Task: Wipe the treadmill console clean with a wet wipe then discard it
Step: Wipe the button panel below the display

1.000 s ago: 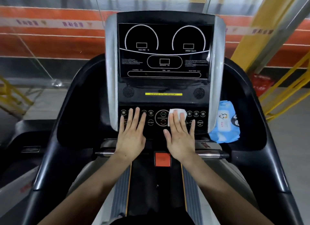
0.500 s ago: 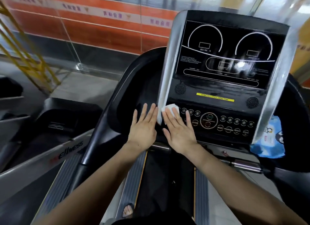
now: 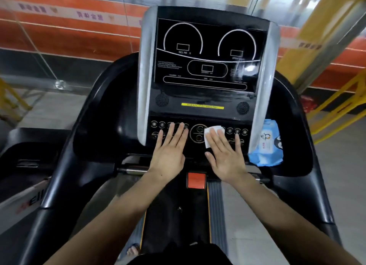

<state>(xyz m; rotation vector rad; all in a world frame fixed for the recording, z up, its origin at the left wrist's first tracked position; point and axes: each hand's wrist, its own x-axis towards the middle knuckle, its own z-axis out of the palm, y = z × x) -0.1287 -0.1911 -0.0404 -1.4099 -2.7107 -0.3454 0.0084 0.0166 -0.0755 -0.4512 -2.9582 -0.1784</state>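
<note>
Head view, both hands flat on the button strip of the treadmill console (image 3: 204, 71). Right hand (image 3: 225, 158) has fingers straight and spread, pressing the white wet wipe (image 3: 211, 133) against the panel just right of the round centre control (image 3: 198, 133); wipe pokes out past the fingertips and on the thumb side, rest is hidden under the palm. Left hand (image 3: 170, 152) is open too, fingers extended and lying over the left row of buttons, holding nothing. The two hands sit near each other, not touching. Blue wipe pack (image 3: 266, 144) with a penguin print rests in the tray to the right of the console, touching its silver side trim. Red stop tab (image 3: 196, 180) sits below the panel, between the wrists. Display is dark, yellow warning strip (image 3: 202, 106) under it; text too blurred to read.
</note>
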